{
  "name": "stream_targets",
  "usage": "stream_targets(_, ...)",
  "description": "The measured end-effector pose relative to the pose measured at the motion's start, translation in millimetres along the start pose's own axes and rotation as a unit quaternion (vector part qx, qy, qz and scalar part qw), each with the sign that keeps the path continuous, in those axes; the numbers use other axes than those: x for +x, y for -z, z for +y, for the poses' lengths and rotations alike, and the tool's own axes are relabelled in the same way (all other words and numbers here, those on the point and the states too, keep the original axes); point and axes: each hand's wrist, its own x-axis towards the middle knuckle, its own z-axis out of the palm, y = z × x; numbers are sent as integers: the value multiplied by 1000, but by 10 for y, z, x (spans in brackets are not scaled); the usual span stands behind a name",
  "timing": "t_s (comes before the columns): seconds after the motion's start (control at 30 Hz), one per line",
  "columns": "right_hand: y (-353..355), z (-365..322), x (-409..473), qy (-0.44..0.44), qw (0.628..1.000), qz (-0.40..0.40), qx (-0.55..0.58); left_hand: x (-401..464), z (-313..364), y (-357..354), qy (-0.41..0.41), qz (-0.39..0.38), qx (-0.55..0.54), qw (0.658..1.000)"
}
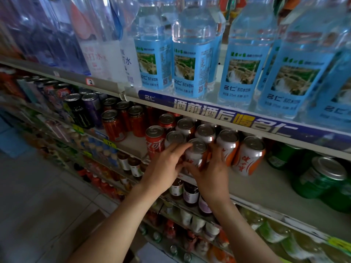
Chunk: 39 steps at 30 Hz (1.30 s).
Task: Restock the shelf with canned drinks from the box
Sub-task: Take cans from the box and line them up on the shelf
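Here — hands (187, 168) round shelf (266, 188) can (196, 154)

white-orange can (196, 158) (silver lid), green cans (321, 179)

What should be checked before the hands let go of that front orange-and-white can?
1. Front can upright on the shelf: ok.
2. Both hands on it: left hand and right hand hold its sides: ok.
3. Can's base fully behind the shelf edge: cannot tell, the hands hide it.
4. In line with matching cans: ok, the neighbouring can bears the same print.
5. Red cola can to the left upright: ok.
6. Free shelf to the right for more cans: ok.
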Motion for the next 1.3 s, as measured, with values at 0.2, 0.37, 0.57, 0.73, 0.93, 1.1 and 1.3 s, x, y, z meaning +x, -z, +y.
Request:
stream_targets(0.2, 163, -250, -202, 48, 996, 66, -37, -29, -44, 19, 0, 25, -51, 998)
stream_targets(0.37, 134, -618, -483, 187, 980, 41, 45, -366, -256, 116, 85, 57, -111, 988)
stream_targets(0.57, -896, -403, -838, 64, 941, -320, 87, -1756, -1312, -188, 399, 44, -153, 903)
stream_targets(0.73, -2054, -23, -1208, 32, 873, -486, -18, -2921, -2010, -190, 575, -7, -140, 806)
stream_targets(0.93, -3398, 304, -1755, -106, 772, -622, -83, -3828, -2790, -319, 676, -48, -172, 715)
stream_targets(1.1, -4766, 1072, -2520, -177, 744, -637, -99, -4628, -3822, -1045, 727, -45, -190, 658)
stream_targets(1.3, -6661, 2523, -3414, -127, 728, -656, -152, -5602, -5146, -2360, 708, -128, 0, 694)
